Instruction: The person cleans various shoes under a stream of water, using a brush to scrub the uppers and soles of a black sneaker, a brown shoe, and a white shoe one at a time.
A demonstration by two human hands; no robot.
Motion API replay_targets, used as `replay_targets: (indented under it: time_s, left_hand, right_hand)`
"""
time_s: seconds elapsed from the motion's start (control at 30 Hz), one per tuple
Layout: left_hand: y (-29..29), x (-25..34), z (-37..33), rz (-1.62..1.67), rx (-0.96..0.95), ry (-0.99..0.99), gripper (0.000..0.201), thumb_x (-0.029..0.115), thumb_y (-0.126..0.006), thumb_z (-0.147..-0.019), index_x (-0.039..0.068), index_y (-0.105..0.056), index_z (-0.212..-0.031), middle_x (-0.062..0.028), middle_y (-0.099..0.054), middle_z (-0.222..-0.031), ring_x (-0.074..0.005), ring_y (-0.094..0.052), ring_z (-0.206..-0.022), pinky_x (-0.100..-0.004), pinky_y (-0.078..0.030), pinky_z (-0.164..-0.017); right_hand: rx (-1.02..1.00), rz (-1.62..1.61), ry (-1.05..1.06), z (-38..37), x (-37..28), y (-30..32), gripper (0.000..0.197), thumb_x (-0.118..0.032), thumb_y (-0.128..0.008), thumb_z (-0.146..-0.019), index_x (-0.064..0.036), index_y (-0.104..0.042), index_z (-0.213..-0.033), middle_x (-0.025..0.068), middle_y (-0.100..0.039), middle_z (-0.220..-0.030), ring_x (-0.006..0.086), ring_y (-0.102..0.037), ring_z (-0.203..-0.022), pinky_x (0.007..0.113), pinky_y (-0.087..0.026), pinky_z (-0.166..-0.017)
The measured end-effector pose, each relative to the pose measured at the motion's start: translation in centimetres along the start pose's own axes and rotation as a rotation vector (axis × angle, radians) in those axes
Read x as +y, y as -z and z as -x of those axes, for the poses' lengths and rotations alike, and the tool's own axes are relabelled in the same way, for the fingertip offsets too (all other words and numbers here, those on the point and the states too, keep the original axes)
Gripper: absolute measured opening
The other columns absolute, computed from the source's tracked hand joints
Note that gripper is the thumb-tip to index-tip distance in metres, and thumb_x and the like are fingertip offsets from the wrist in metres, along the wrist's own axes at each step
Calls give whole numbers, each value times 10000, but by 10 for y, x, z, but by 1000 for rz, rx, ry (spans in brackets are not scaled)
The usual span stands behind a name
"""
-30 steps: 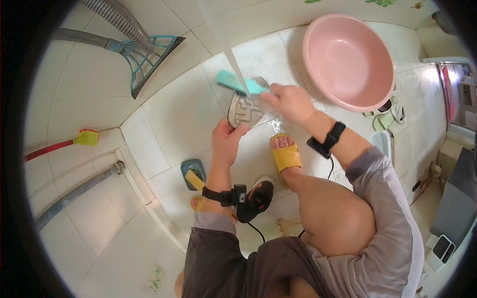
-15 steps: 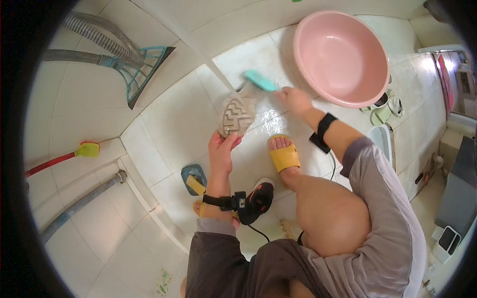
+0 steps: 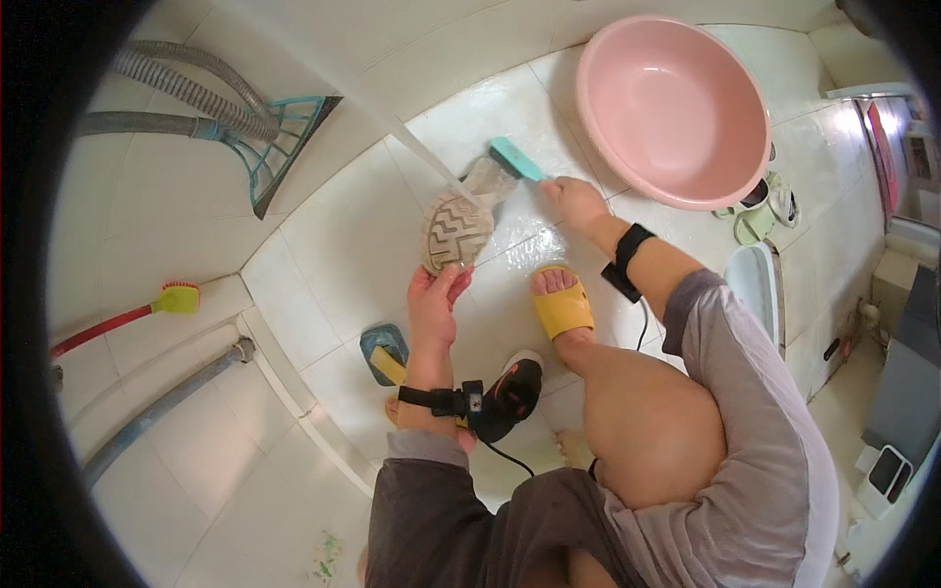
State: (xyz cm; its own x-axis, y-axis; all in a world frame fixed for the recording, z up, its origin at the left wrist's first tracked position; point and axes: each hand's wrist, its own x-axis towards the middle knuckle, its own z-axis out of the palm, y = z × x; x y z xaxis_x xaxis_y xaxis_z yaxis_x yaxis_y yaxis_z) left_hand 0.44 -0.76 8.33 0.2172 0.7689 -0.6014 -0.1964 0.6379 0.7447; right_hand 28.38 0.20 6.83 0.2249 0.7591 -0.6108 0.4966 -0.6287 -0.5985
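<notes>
Left hand [image 3: 437, 302] pinches the near end of the shoe [image 3: 454, 232], tread turned up, thumb laid along the sole's rim. Right hand [image 3: 576, 202] is wrapped about the handle end of the teal brush [image 3: 512, 155]. Shoe is held above the floor [image 3: 333, 257], between its far edge and the person's feet; stream of water [image 3: 412, 139] lands on the sole around its middle. Brush head hangs by the shoe's far end; contact cannot be told.

Working judgement: short strokes along the grooves, bristles flat to the tread, should lift dirt best. Tilt the sole so the stream carries grit off toward the floor's far edge, clear of the slipper [image 3: 566, 314]. Wet rubber may slip: a deeper left grip would steady it against brush pressure. Turn the shoe so each part meets the water.
</notes>
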Motion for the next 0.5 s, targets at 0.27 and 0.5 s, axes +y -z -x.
replay_targets:
  time_s: [0.27, 0.5]
  left_hand:
    - [-6, 7, -2, 9, -26, -20, 281, 104, -588, -907, 8, -534, -1166, -104, -648, -1088, -218, -657, -953, -314, -532, -835]
    - [-7, 7, -4, 18, -42, -13, 268, 94, -619, -888, -11, -557, -1127, -104, -654, -1051, -206, -659, -920, -302, -538, -809]
  right_hand:
    - [15, 22, -12, 2, 8, 5, 497, -485, -451, -931, -36, -655, -996, 213, -664, -955, 374, -621, -941, 458, -468, -849]
    - [-18, -24, 15, 7, 7, -13, 475, -480, -451, -932, -56, -651, -1008, 219, -660, -977, 393, -615, -947, 461, -467, -848]
